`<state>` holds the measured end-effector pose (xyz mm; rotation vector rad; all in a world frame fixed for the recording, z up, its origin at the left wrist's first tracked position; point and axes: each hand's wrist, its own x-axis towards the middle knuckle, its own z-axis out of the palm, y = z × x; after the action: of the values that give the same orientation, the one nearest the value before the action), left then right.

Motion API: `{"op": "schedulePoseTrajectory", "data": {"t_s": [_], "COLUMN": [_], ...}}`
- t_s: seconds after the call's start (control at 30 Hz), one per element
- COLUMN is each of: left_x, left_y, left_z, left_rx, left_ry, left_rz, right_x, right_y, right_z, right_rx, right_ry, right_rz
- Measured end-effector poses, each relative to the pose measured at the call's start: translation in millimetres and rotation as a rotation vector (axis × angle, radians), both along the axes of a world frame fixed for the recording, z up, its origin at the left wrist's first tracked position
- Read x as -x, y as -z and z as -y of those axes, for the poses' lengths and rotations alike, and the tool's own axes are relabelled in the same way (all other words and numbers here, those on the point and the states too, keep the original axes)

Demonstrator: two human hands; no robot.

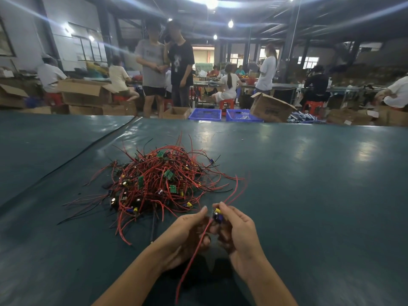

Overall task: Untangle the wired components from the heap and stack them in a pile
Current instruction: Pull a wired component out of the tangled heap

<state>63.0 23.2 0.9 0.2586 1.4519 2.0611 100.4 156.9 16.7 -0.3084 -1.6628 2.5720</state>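
A tangled heap (157, 184) of red and black wires with small green boards and yellow and blue parts lies on the dark green table (309, 195). In front of it, my right hand (237, 230) pinches a small wired component (217, 214) with a yellow and a blue part. My left hand (187, 235) is cupped beside it, fingers curled around the red wire (194, 255) that hangs down toward me. More red wires run from the component up to the right. Both hands are held just above the table.
A black seam runs diagonally across the table at the left. Beyond the far edge stand blue crates (205, 113), cardboard boxes (270, 108) and several people, some standing, some seated on red stools.
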Motion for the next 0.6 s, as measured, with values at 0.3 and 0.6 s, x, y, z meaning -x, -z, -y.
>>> {"op": "schedulePoseTrajectory", "data": {"t_s": [0.3, 0.6], "left_x": [-13.9, -5.6], "left_y": [2.4, 7.2], "left_z": [-17.0, -16.6], "left_rx": [0.166, 0.163], "left_ry": [-0.184, -0.383], "left_rz": [-0.479, -0.458], "right_x": [-1.6, -0.3], "right_y": [3.1, 8.9], "right_z": [5.7, 15.0], "right_rx": [0.05, 0.044], "right_ry": [0.113, 0.152], "right_rz": [0.003, 0.043]}}
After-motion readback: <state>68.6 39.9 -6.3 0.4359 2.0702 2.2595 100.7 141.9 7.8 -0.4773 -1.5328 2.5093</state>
